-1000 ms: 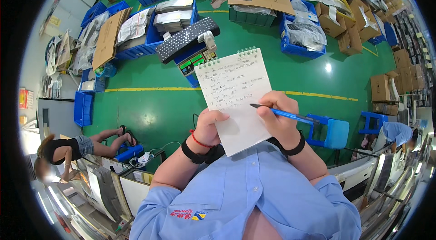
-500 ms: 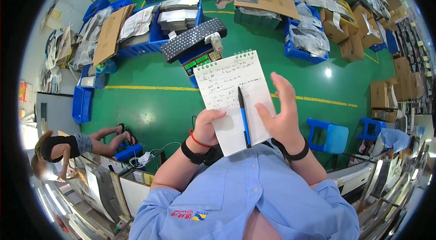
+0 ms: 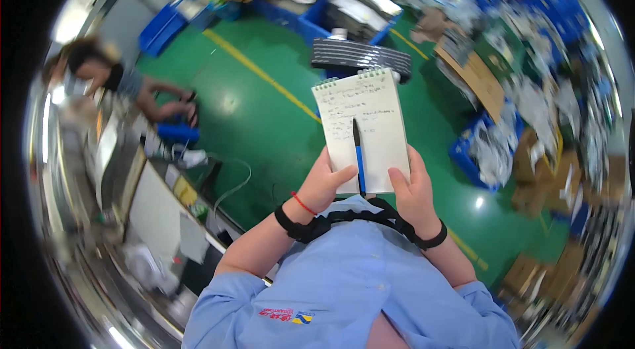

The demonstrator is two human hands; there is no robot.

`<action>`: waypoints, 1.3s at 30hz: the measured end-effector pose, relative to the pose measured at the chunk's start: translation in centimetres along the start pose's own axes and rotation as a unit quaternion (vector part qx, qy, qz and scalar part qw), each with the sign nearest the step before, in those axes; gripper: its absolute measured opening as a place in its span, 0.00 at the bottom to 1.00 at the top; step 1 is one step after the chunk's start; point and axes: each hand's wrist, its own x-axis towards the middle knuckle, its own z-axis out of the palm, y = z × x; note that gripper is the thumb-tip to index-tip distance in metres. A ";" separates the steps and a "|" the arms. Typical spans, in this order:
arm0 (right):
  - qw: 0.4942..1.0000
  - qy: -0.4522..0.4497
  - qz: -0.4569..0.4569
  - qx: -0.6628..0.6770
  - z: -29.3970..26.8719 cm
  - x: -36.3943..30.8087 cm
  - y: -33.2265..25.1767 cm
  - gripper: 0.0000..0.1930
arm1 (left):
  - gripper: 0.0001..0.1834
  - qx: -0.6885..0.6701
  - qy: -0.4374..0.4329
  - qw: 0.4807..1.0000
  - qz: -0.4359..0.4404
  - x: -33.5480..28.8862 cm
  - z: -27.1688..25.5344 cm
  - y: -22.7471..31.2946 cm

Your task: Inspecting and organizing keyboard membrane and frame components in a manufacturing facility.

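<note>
A white spiral notepad (image 3: 380, 144) with green binding rings and handwriting on its upper page is held in front of my body. My left hand (image 3: 329, 179) grips its lower left edge, thumb lying on the page. On the lower right side, my right hand (image 3: 413, 184) holds the pad the same way, its thumb on the paper and fingers behind. A blue pen (image 3: 359, 157) with a black end lies lengthwise on the page, beside my left thumb. Black bands circle both wrists, and a red cord is on the left one.
Beyond the notepad is a dark patterned box (image 3: 360, 56). Blue bins (image 3: 311, 22) with packed goods stand behind it, and another blue bin (image 3: 469, 151) with plastic bags is right. Cardboard boxes (image 3: 562, 270) stand lower right. A person (image 3: 126, 78) works at a bench on the left.
My right hand has gone from spread fingers to gripping the notepad's right edge. The whole view has turned, so the bins, floor line and other person have shifted. The pen stays on the page.
</note>
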 end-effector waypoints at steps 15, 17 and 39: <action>0.826 -0.528 0.192 -0.035 2.3 3.1 15.7 0.26 | 0.22 -0.237 0.610 0.739 0.159 -15.6 -8.7 -22.6; 0.821 -0.541 0.176 -0.039 3.0 3.1 16.7 0.24 | 0.21 -0.216 0.738 0.613 0.182 -19.4 -12.0 -26.8; 0.933 -0.273 0.221 -0.075 1.7 9.7 18.9 0.14 | 0.31 -0.169 0.928 0.287 -0.168 -26.6 -28.5 -25.1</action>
